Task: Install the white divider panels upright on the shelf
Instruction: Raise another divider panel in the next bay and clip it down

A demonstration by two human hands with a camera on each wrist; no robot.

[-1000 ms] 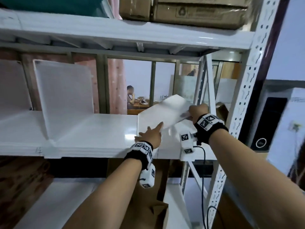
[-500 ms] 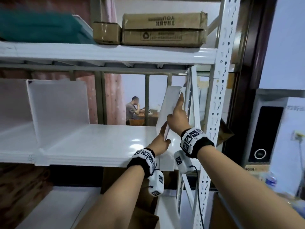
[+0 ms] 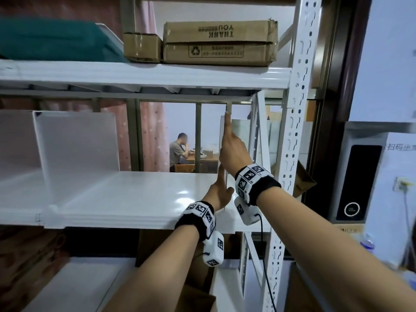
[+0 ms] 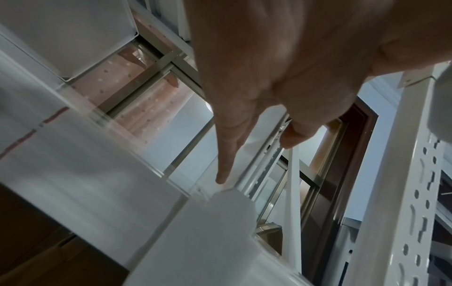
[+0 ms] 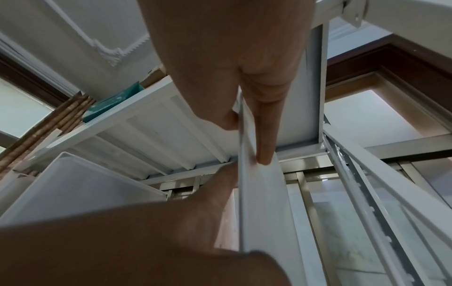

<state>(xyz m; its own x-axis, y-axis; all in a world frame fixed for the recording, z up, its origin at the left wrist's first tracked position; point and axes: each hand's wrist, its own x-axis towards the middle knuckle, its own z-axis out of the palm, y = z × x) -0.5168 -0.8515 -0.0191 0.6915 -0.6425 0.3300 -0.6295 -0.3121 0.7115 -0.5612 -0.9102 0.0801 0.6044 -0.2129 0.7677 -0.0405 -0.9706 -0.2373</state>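
A white divider panel (image 3: 222, 131) stands upright and edge-on near the right end of the white shelf (image 3: 135, 194). My right hand (image 3: 230, 152) pinches its front edge high up, thumb on the left and straight index finger on the right, which shows plainly in the right wrist view on the panel (image 5: 264, 203). My left hand (image 3: 221, 192) holds the panel's lower front edge just above the shelf, fingers on the left and thumb on the right. Another divider (image 3: 78, 145) stands installed farther left, with one more (image 3: 13, 140) at the far left.
The perforated shelf post (image 3: 292, 131) and a diagonal brace (image 3: 258, 131) stand close to the right of the held panel. Cardboard boxes (image 3: 220, 41) and a green bundle (image 3: 56, 39) sit on the upper shelf. A person (image 3: 179, 149) sits behind the window.
The panel has swung from lying tilted on the shelf to upright and edge-on. My right hand has climbed its front edge, and my left hand has moved in to its lower edge.
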